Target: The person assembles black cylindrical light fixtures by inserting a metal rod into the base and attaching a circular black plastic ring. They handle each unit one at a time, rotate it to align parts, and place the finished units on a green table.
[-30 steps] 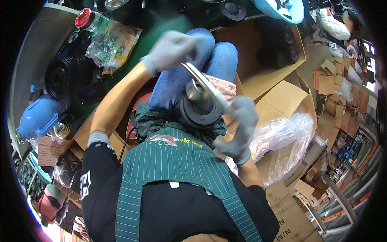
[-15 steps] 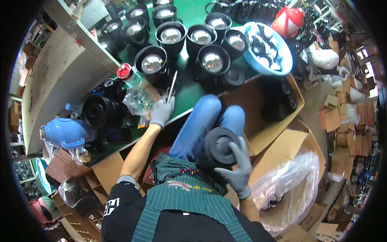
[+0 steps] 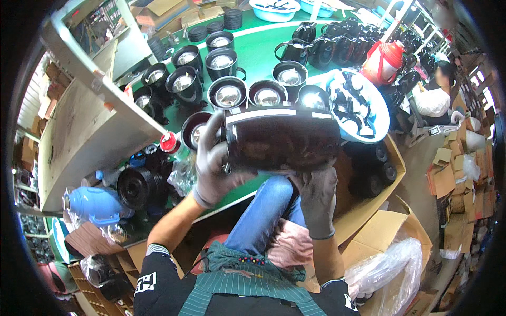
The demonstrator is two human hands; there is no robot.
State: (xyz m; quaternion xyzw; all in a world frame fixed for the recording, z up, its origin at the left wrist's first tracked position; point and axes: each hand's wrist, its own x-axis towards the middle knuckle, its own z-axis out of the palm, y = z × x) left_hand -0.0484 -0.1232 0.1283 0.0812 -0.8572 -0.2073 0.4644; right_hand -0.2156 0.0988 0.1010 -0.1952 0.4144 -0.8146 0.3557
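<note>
A blue jug (image 3: pixel 97 204) lies at the left table (image 3: pixel 258 58) edge. The gloved left hand (image 3: pixel 213 166) and right hand (image 3: pixel 318 197) have fingers clamped on a dark round pot body (image 3: pixel 282 139), raised above the table's front edge, black pots (image 3: pixel 226 95) behind.

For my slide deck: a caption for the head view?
Both gloved hands, left hand and right hand, hold a dark round part above the green table.

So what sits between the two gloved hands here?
In the head view, a dark round part with a pale strip along its top edge fills that stretch. The left hand grips its left end and the right hand supports it from below.
</note>
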